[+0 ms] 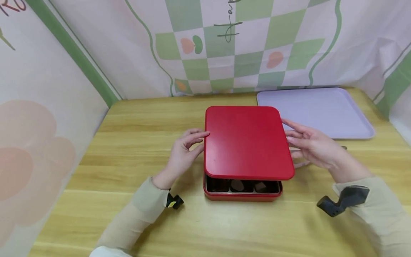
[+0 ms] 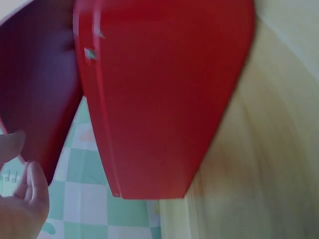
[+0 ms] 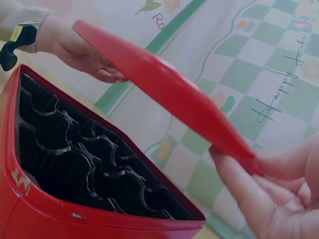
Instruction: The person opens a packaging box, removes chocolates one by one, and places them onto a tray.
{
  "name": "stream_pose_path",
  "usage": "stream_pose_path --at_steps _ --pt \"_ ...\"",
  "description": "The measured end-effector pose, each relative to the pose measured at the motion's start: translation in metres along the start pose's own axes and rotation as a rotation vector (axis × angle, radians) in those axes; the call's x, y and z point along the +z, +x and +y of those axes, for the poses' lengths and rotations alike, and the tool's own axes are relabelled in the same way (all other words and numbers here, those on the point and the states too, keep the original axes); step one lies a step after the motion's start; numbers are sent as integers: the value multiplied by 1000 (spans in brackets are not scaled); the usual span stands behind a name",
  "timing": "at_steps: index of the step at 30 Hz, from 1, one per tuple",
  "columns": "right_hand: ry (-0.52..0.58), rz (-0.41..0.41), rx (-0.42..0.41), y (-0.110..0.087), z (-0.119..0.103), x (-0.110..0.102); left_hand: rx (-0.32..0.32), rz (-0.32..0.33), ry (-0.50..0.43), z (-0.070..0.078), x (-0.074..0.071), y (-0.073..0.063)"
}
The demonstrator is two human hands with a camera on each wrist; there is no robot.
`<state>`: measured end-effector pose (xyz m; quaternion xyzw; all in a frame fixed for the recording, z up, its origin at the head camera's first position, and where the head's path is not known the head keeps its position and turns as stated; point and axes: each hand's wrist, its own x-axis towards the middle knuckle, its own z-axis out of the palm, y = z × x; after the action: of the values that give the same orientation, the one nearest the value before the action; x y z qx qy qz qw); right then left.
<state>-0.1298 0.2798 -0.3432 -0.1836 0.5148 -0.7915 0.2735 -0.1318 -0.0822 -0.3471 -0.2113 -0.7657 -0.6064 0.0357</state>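
A square red lid (image 1: 247,142) is raised and tilted above a red box (image 1: 243,197) on the table. My left hand (image 1: 180,153) pinches the lid's left edge between thumb and fingers. At the opposite edge, my right hand (image 1: 316,147) grips the lid, its thumb and fingers on either side in the right wrist view. Inside the box, a black divider (image 3: 79,148) forms several wavy-walled compartments. Two small brownish pieces show in its front row in the head view: a rounded one (image 1: 237,185) and a blocky one (image 1: 260,186). The lid hides the rest there.
A pale purple tray (image 1: 314,112) lies at the back right of the wooden table (image 1: 141,142), partly behind the lid. A checkered curtain (image 1: 221,46) hangs along the table's back edge. Past my right wrist peeks the dark tip of a small thing (image 1: 344,147).
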Motion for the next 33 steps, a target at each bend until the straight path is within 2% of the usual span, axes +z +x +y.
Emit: stream_pose_path --at_steps 2,4,8,10,13,17,19,21,23,25,29,33 --pt "-34 -3 -51 0 0 3 59 36 66 0 0 -1" --pt "-111 66 -93 0 1 7 107 63 105 0 0 -1" --pt "-479 350 -125 0 4 17 163 82 95 -2 -1 -2" --pt "-601 474 -155 0 5 21 166 82 69 -2 -1 -1" --pt "-670 560 -307 1 8 24 177 81 17 -3 -1 -2" --pt "-803 557 -601 8 13 27 210 103 -38 -3 -3 0" --pt "-836 565 -708 13 13 28 236 124 -55 -2 -4 3" --pt "-775 552 -767 19 11 30 250 153 -57 -1 -5 8" --pt "-666 555 -806 25 8 33 252 185 -64 0 -5 14" --pt "-598 572 -812 29 5 35 222 215 -99 2 -5 20" --pt "-480 600 -777 40 0 37 115 305 -177 2 -3 35" --pt "-357 619 -666 51 -5 33 4 378 -258 1 -2 52"
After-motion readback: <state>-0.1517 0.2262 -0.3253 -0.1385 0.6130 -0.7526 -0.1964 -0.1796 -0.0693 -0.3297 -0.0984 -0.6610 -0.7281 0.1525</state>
